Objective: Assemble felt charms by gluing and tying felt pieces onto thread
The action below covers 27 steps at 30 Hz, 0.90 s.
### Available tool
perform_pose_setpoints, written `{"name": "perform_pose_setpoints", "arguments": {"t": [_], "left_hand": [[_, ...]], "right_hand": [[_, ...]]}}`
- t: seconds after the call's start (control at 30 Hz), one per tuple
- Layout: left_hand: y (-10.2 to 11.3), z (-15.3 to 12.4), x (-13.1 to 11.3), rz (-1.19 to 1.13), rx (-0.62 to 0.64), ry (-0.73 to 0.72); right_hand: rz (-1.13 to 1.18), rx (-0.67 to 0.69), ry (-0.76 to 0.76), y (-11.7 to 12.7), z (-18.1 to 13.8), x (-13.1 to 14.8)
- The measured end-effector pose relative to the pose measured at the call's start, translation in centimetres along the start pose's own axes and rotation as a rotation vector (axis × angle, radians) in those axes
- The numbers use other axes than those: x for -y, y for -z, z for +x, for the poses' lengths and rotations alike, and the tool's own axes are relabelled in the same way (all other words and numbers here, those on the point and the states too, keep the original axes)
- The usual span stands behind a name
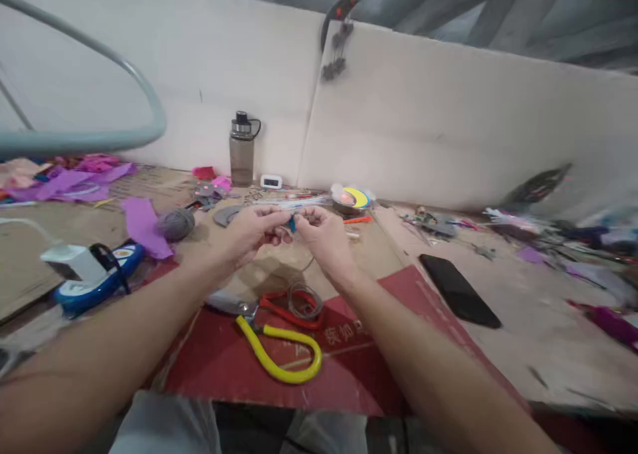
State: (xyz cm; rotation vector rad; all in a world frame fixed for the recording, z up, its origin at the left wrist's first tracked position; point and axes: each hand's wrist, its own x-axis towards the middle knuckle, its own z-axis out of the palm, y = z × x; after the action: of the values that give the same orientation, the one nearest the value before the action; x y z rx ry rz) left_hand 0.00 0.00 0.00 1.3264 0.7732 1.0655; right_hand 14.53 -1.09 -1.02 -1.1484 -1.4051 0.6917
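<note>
My left hand and my right hand meet above the middle of the workbench, fingers pinched together on a small blue piece. A thin wire hangs from it down to a coil of wire on the red sheet. Below the hands lie scissors with yellow and red handles.
A black phone lies to the right. A water bottle stands at the white back wall. A white charger and blue device sit left, near purple paper scraps. A small bowl and cluttered bits fill the far right.
</note>
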Motion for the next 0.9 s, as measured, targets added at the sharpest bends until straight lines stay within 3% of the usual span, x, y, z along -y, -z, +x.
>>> {"name": "perform_pose_setpoints", "arguments": {"t": [0.27,0.9], "left_hand": [[-0.3,0.3,0.2,0.094,-0.164,-0.060],[1.5,1.5,0.7,0.161,-0.330,-0.160]], "right_hand": [[0.002,0.049,0.038,0.0,-0.2,-0.8],[-0.172,0.032,0.241,0.3,-0.6,-1.6]]}}
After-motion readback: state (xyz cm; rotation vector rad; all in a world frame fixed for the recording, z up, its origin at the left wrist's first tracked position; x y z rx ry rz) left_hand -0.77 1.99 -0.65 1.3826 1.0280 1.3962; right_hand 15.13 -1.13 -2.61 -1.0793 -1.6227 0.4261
